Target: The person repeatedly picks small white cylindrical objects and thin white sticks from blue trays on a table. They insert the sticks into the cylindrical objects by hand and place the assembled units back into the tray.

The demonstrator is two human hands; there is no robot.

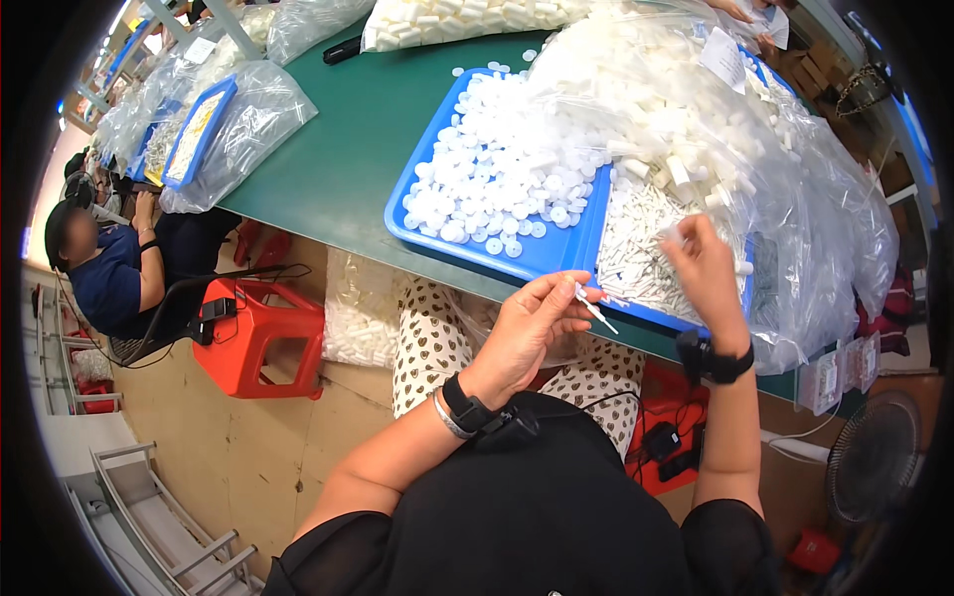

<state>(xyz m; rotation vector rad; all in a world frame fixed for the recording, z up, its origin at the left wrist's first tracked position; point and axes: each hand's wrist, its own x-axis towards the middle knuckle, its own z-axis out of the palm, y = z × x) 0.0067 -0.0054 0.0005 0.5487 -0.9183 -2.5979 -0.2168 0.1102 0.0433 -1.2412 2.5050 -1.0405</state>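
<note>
My left hand (542, 323) is closed in a pinch on a thin white plastic stick (597, 312) with a narrow tip, held just off the table's front edge. To its right, my right hand (708, 266) is raised over the right part of a blue tray (556, 260). Its thumb and fingers are pinched around a small, pale translucent piece, blurred and partly hidden. Many thin white sticks (636, 248) lie beneath that hand. Translucent white discs (477, 184) are heaped in the tray's left part.
Clear plastic bags of white cylindrical pieces (686, 109) cover the tray's back and right. Another bag (447, 22) and a black object (343, 50) lie on the green table (333, 149). A person (119, 258) sits at left, beside a red stool (260, 338). A fan (874, 457) stands at right.
</note>
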